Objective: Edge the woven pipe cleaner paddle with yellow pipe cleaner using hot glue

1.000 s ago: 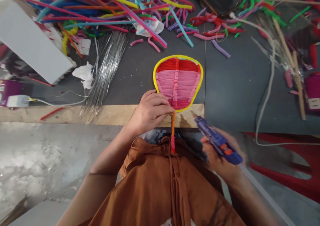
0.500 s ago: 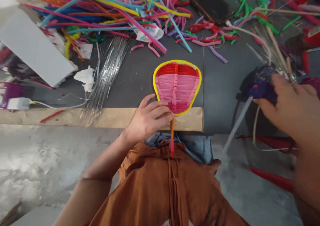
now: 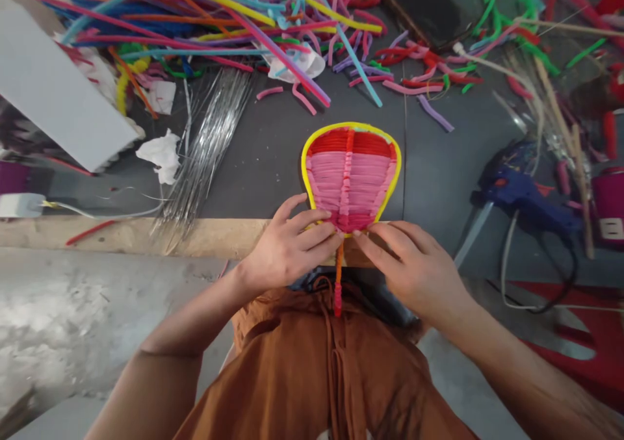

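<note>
A fan made of pipe cleaners (image 3: 331,175) lies at the table's front edge, pink and red with a yellow rim. Its thin orange and pink handle (image 3: 338,272) points down toward my lap. My left hand (image 3: 297,242) grips the lower left of the fan, fingertips pressing on the base near the handle. At the lower right of the rim, my right hand (image 3: 414,261) pinches the yellow edge between thumb and fingers. To the right rests a blue glue gun (image 3: 519,196) with a pale glue stick (image 3: 472,235) pointing out of it.
Colourful pipe cleaners (image 3: 195,21) pile up along the back. A bundle of silver wires (image 3: 209,147) and crumpled white tissue (image 3: 160,156) lie left, beside a white box (image 3: 63,82). A dark phone-like slab (image 3: 426,8) is at the back. Thin sticks (image 3: 560,108) lie right.
My right hand has let go of the glue gun on the right and moved left to the fan's lower right edge. The left hand stays on the fan.
</note>
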The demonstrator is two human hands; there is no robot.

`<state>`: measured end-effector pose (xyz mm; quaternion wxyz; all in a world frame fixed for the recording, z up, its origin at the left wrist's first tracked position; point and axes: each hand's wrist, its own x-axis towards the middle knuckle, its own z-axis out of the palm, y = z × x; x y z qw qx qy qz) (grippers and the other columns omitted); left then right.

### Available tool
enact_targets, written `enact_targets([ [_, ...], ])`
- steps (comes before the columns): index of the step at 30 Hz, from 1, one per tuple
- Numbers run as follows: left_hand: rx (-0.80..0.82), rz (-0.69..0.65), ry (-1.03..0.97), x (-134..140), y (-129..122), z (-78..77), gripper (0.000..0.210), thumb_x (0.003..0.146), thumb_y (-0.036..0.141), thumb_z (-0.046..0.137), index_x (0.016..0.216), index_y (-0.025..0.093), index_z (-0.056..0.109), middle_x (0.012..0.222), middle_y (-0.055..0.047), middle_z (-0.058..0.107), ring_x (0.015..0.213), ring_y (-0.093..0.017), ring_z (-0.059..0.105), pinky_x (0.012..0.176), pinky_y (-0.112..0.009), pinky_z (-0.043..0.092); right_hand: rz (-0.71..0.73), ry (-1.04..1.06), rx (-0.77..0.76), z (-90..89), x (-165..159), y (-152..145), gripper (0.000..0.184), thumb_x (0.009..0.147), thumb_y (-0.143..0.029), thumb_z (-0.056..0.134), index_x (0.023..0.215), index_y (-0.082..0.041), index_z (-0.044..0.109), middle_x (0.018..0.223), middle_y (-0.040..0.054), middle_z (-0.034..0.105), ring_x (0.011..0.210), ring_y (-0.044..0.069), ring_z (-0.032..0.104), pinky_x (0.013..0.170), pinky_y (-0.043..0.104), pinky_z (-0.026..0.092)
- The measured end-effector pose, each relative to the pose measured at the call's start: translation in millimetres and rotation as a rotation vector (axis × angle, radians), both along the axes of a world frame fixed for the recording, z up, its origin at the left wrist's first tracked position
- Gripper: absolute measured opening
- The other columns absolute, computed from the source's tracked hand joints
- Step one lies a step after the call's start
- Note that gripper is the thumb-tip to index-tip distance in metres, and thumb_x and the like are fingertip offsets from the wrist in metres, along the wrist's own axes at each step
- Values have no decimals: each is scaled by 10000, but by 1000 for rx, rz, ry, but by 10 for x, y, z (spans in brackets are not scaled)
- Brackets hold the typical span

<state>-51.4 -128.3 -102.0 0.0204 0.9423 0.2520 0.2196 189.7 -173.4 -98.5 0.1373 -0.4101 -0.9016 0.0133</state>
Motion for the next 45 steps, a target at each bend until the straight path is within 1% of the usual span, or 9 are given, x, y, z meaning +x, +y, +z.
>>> enact_targets([
  [11,-30,-37,44,-12,53,41,207,911,135,520,1092,187,605,1002,9,711,1063,-208,617,1021,-521,416,-37,-45,-1,28,-33,32,418,822,-77,512,1198,-221,623,1098,80,637,986,229,512,817,364,461],
  [17,-12,-38,-4,-4,72,56,184,917,138,514,1054,194,622,987,8,717,1032,-184,630,1011,-475,446,-4,35,-85,51,68,46,499,803,-1,464,1261,-173,561,1150,98,615,1027,235,514,877,384,479],
  [20,-20,-39,-18,-6,68,49,177,910,137,529,1049,188,627,977,9,718,1012,-177,639,1015,-463,444,-55,108,-40,87,153,53,535,797,36,426,1303,-114,517,1088,123,622,1026,226,520,908,370,478],
  [23,-12,-33,-5,-5,56,44,185,908,132,527,1051,195,626,971,8,716,1007,-170,639,1036,-480,419,-113,34,-5,109,173,42,470,810,8,455,1245,-120,578,1030,117,639,966,232,523,857,382,475],
  [26,-23,-26,33,-8,42,48,182,908,137,524,1044,204,626,981,12,712,1037,-180,626,1057,-505,386,-97,-62,-16,100,137,31,428,817,-32,494,1213,-141,613,1038,102,654,947,238,509,796,385,446],
  [30,-43,-21,91,-36,28,52,213,903,149,534,1083,225,617,1050,14,697,1104,-201,590,1086,-534,332,-85,-100,-10,78,103,42,413,819,-64,521,1213,-144,620,1064,105,659,979,256,491,787,393,423],
  [34,-54,-14,104,-59,18,56,237,896,157,547,1113,227,608,1066,23,692,1133,-223,571,1107,-554,288,-106,-61,-47,82,99,47,435,819,-40,486,1218,-155,616,1057,103,661,1000,257,497,800,400,450],
  [38,-52,-18,69,-53,20,66,235,904,148,528,1111,228,605,1047,17,693,1148,-231,568,1111,-571,274,-89,31,-79,95,19,18,480,816,-20,468,1265,-147,581,1106,111,638,1026,239,505,875,392,463],
  [45,-95,-23,47,-62,21,47,230,894,153,556,1100,243,604,1083,21,675,1205,-245,540,1132,-611,217,-22,-26,-56,91,-143,17,386,822,-62,518,1170,-161,653,1100,104,655,1025,257,499,841,390,455],
])
